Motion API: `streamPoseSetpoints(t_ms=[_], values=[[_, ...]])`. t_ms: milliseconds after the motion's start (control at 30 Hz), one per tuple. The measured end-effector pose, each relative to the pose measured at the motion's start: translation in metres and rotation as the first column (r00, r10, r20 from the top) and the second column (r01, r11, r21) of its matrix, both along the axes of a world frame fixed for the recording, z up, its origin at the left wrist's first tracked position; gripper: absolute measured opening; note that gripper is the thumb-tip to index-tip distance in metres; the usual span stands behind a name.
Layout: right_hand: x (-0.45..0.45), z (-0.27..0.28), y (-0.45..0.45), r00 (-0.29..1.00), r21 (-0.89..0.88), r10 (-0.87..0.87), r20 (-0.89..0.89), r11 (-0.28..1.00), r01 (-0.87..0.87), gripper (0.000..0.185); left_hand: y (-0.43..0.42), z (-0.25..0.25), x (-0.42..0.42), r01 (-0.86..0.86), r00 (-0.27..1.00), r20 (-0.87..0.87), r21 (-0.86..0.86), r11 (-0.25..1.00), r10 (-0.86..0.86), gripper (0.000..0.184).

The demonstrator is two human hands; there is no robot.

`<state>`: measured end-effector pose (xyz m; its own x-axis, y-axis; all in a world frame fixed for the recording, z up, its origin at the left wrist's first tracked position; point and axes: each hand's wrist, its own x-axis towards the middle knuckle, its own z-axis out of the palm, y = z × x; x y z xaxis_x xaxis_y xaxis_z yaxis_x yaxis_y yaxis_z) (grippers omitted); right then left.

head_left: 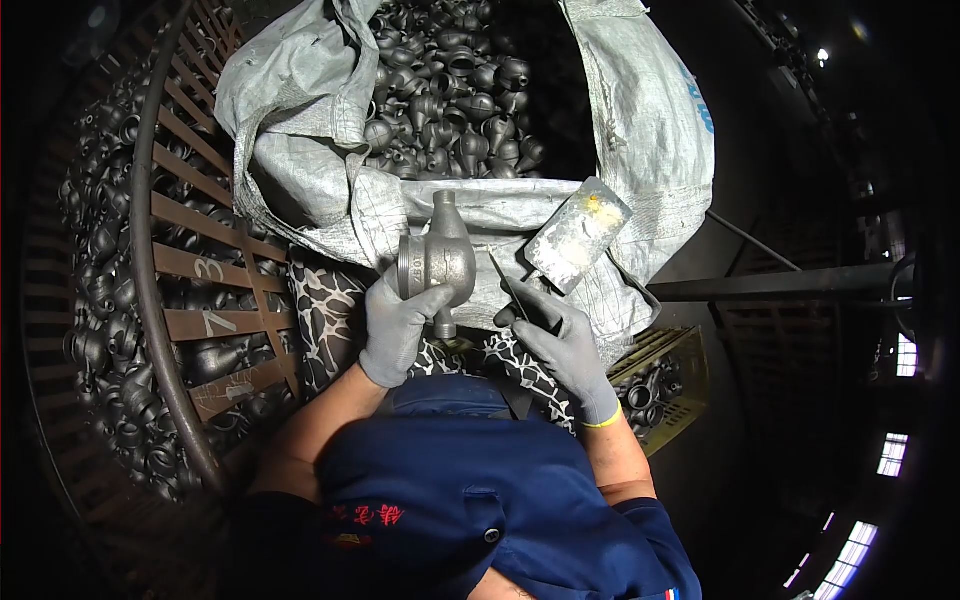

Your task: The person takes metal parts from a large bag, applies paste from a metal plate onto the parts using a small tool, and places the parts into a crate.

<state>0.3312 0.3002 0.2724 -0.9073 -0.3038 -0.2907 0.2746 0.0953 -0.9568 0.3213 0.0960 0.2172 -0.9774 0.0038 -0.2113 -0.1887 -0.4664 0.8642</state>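
Here's the pale woven sack [655, 150], gaping wide, dark metal castings [440, 110] heaped inside, a scuffed block [575, 240] resting at its near edge! Over left, the slatted cage [200, 263] holds another pile; lower right, a yellow crate [688, 412] carries metal parts [648, 397].

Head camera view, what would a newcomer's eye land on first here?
Probably the bulbous grey metal fitting in the grey-gloved left hand, near the centre. Beyond it, a big whitish woven sack holds many dark metal fittings, and on the left a rusty slatted metal bin holds more.
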Motion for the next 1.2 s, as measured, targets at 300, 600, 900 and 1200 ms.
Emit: streamPoseSetpoints(t_ms=[300,600,900,1200], values=[[0.002,-0.011,0.0,0.985,-0.066,-0.088,0.147,0.993,0.098,0.039,-0.008,0.01,-0.007,0.067,0.993,0.088,0.083,0.994,-0.074,0.026],[-0.006,-0.025,0.004,0.97,-0.14,-0.218,0.104,0.963,0.232,0.04,-0.006,0.007,-0.004,0.211,0.975,0.05,0.109,0.971,-0.218,0.031],[-0.026,-0.044,0.002,0.951,-0.255,-0.27,0.148,0.919,0.301,0.04,-0.013,0.021,-0.005,0.237,0.961,0.132,0.074,0.969,-0.245,0.025],[-0.067,-0.047,-0.004,0.973,-0.343,-0.154,0.171,0.917,0.205,0.047,-0.004,0.036,-0.008,0.409,0.89,0.116,0.222,0.885,-0.44,0.033]])
